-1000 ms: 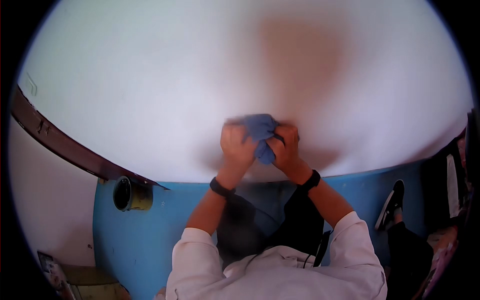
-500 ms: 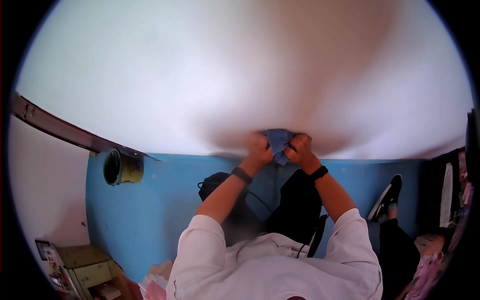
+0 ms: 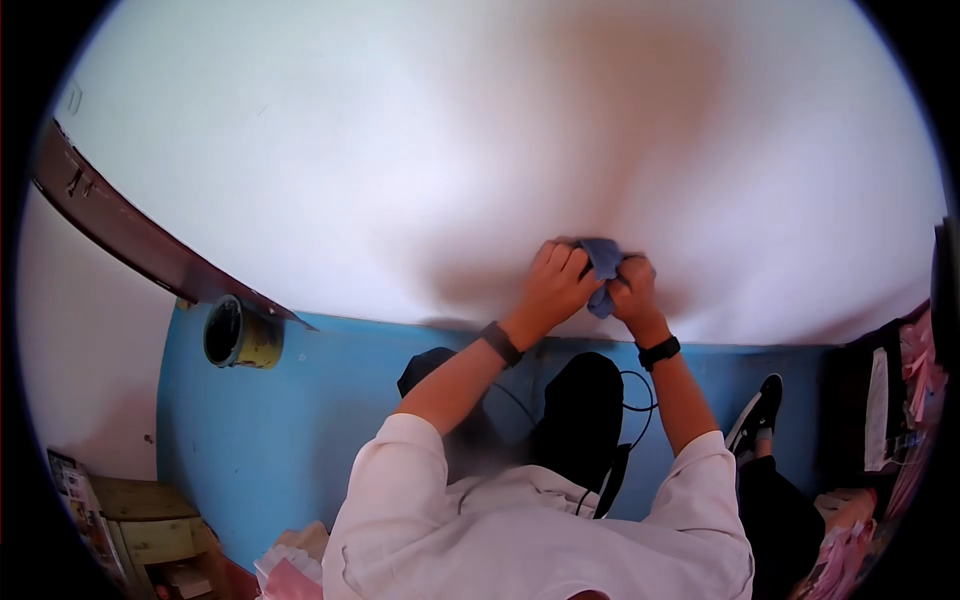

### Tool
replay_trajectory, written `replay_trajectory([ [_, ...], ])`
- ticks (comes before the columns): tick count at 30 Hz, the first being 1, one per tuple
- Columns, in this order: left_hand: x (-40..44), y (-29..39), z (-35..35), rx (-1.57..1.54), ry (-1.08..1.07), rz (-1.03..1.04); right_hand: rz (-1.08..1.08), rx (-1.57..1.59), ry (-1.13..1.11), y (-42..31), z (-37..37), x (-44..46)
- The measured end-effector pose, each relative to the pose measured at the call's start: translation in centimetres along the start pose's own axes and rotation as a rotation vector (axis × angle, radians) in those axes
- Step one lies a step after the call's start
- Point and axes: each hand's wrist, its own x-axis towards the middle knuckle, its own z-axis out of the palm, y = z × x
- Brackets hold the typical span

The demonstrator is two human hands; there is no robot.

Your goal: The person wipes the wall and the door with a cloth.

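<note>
A crumpled blue cloth (image 3: 602,257) is bunched between my two hands, against the lower part of a white wall (image 3: 420,180). My left hand (image 3: 558,282) has its fingers curled over the cloth's left side. On the right side, my right hand (image 3: 634,288) is closed around the cloth, knuckles near the wall. Part of the cloth hangs down between the hands. Each wrist carries a dark band. Fingertips of both hands are hidden in the folds.
Blue floor (image 3: 330,420) meets the wall below my hands. A yellowish can (image 3: 262,342) lies or stands at left, near a dark red strip (image 3: 140,235). A small wooden cabinet (image 3: 150,530) is lower left. At right are a black-and-white shoe (image 3: 752,418) and pink fabric (image 3: 920,365).
Both hands and the blue cloth have moved right and slightly up along the wall. The grip stays closed. The view has shifted slightly.
</note>
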Motion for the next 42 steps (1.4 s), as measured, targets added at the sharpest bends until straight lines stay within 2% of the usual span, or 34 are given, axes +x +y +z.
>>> replay_trajectory([
  [3,6.5,1.5,-1.2,0.072,0.113,0.094,0.081,-0.176,0.254,0.6,-3.6,4.4],
  [6,11.8,2.4,-2.3,0.076,0.2,0.13,0.22,-0.186,0.481,0.5,-6.3,8.5],
  [9,13.6,2.6,-2.9,0.082,0.235,0.093,0.284,-0.168,0.551,-0.2,-6.6,10.2],
  [10,12.8,2.4,-2.6,0.085,0.224,0.076,0.381,-0.17,0.537,-0.9,-6.5,10.4],
  [13,10.7,1.5,-2.6,0.079,0.17,0.076,0.395,-0.169,0.478,-2.0,-5.2,9.6],
  [16,8.1,0.8,-2.8,0.042,0.133,0.089,0.484,-0.016,0.359,-2.6,-3.6,7.3],
  [19,6.1,-0.1,-4.0,0.015,0.121,0.053,0.378,-0.075,0.315,-4.7,-2.1,7.0],
  [20,6.2,-0.6,-4.8,0.005,0.123,0.04,0.379,-0.053,0.362,-5.4,-1.5,7.8],
  [22,8.0,-2.8,-7.3,-0.009,0.148,0.024,0.385,-0.006,0.411,-6.3,-0.4,11.3],
  [25,12.5,-5.2,-13.5,-0.004,0.217,-0.046,0.343,0.091,0.361,-7.8,-1.9,19.2],
  [28,19.1,-7.3,-21.0,0.017,0.26,-0.08,0.242,0.152,0.359,-9.8,-5.6,30.6],
  [31,26.6,-8.5,-26.8,0.043,0.264,-0.094,0.319,0.202,0.292,-11.2,-9.9,39.5],
  [35,36.4,-8.6,-33.5,0.08,0.247,-0.11,0.299,0.203,0.315,-11.6,-15.7,50.5],
  [42,49.2,-10.9,-44.0,0.073,0.288,-0.093,0.27,0.216,0.297,-13.0,-21.8,65.1],
])
